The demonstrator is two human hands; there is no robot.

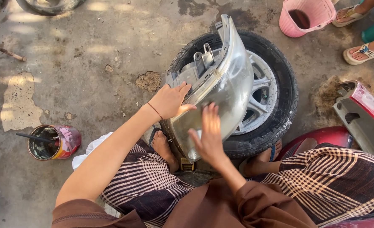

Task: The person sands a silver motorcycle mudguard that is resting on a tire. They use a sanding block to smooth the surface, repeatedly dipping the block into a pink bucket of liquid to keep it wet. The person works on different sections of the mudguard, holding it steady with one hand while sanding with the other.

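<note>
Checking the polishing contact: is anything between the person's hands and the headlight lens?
Nothing visible. The right hand lies flat on the cloudy clear plastic headlight lens; the left hand grips its grey housing edge directly.

The headlight has a cloudy grey-clear lens and a grey housing, and it lies on a black tyre with a silver rim. The person wears brown sleeves and a dark brown cloth checked with cream lines. A pink basket, a red-and-pink tin and a glossy red panel sit on the stained grey floor.
</note>
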